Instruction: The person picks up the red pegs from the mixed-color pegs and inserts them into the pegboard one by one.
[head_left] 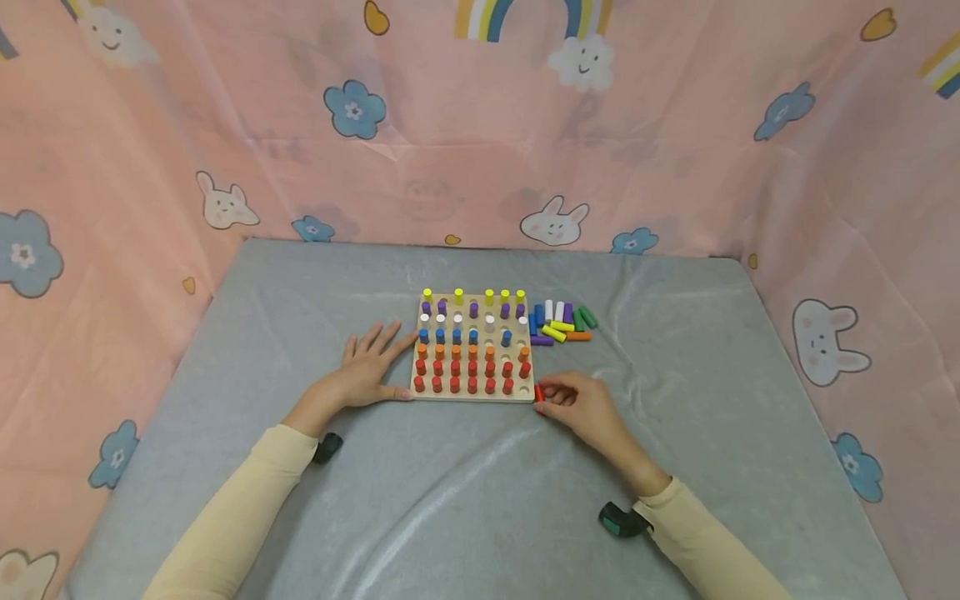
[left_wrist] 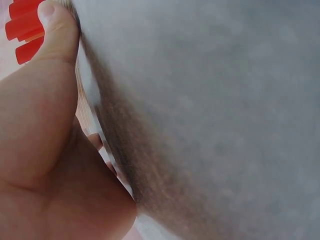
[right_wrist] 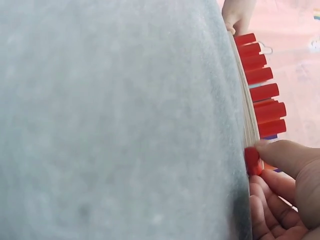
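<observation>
A square wooden pegboard (head_left: 480,397) lies on the table with rows of upright pegs: yellow, purple, white, blue and orange, then two red rows nearest me. At the right end of the front row a bare hole (head_left: 524,389) shows. My left hand (head_left: 367,372) is spread flat at the board's left side, thumb and fingers touching its edge. Thumb and forefinger of my right hand (head_left: 583,406) pinch a red peg (right_wrist: 253,160), which is low beside the board's front right corner. Standing red pegs (right_wrist: 257,75) line the board's edge in the right wrist view.
Beyond the board's right side lies a loose pile of pegs, among them a yellow peg (head_left: 554,333), an orange peg (head_left: 578,337) and a green peg (head_left: 588,317). Grey cloth (head_left: 420,500) covers the table. A pink printed curtain (head_left: 450,125) stands behind and at both sides.
</observation>
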